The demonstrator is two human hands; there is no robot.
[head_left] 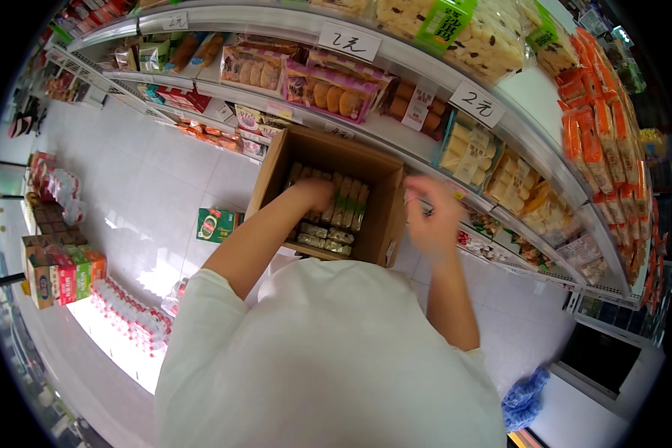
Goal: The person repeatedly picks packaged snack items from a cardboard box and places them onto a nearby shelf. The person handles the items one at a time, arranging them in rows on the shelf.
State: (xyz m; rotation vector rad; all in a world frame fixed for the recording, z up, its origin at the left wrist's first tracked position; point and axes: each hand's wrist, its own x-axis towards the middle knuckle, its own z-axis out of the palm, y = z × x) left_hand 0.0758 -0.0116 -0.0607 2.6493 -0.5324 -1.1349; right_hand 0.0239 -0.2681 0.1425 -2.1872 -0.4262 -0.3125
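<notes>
An open cardboard box [392, 172] stands in front of me, holding several slim wrapped snack bars [349, 201] in rows, with a few more lying crosswise at its near side. My left hand [315, 194] reaches down inside, over the bars on the left; its fingertips are hidden, so I cannot make out a grip. Just off the box's right rim is my right hand [431, 216], raised and smeared by motion. Its fingers look bent, but whether anything sits between them does not show.
Curved store shelves [418, 145] run beyond the box, carrying packaged pastries [328, 93] and bread rolls [467, 153]. Orange-wrapped snacks [593, 142] fill the right end. On the floor at left are a green carton [218, 225], colourful boxes [67, 276] and wrapped bottle packs [131, 317].
</notes>
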